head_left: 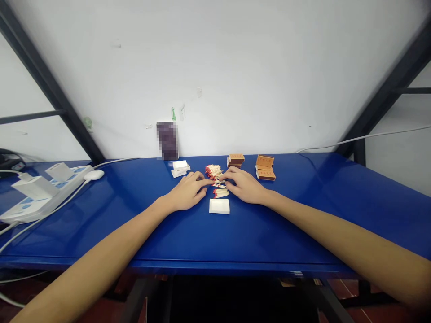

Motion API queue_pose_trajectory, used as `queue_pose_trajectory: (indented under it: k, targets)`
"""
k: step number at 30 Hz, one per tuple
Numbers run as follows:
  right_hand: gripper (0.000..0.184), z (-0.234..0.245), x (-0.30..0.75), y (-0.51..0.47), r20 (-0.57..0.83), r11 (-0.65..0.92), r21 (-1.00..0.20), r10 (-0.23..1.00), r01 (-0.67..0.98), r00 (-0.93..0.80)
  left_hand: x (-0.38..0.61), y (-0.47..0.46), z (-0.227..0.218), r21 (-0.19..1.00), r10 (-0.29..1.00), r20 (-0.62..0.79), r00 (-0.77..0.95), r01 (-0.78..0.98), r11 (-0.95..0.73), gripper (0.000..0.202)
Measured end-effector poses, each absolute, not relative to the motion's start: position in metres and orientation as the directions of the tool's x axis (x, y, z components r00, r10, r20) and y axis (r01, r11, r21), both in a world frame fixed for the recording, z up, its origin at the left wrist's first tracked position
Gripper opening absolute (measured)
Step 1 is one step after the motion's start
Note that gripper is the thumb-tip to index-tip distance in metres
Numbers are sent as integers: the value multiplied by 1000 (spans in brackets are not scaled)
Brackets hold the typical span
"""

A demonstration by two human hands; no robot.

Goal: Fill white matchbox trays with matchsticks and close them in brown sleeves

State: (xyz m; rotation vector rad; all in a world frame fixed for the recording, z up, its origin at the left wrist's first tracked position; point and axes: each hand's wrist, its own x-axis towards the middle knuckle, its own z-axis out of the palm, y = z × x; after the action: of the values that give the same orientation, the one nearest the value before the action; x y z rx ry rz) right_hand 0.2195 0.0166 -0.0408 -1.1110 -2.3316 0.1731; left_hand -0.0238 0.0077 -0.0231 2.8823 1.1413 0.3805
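A heap of red-headed matches [214, 170] lies on the blue table between my two hands. My left hand [190, 190] rests at the left of the heap, thumb and index finger apart, the index fingertip touching the red heads of a few matches. From the right, my right hand [247, 186] reaches over the stick ends, its fingers apart and touching the matches. A smaller row of matches [221, 193] lies nearer me, just in front of a white matchbox tray [219, 206]. Some matches are hidden under my right fingers.
Behind my left hand are stacked white trays [180, 168]. Brown matchboxes [236, 158] are stacked at the back, with more brown matchbox covers [266, 173] to the right. A power strip [47, 193] with chargers and cables sits at the left. A phone-like dark object [167, 141] leans against the wall.
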Motion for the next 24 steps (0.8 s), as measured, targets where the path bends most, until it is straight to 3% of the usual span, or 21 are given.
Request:
queue_pose_trajectory:
  k: [8,17,24]
  targets:
    - [21,-35,219,26,383,556,-509,830,657,-406,-23,6,-22,140,685,209,698,671,-728,41]
    - [15,-38,219,35,382,589,-472,808,656,-450,-22,7,-22,133,680,212,702,668,-732,41]
    - [20,-43,220,37,413,632,-413,771,655,-484,-23,7,-22,128,673,215,708,663,-738,40]
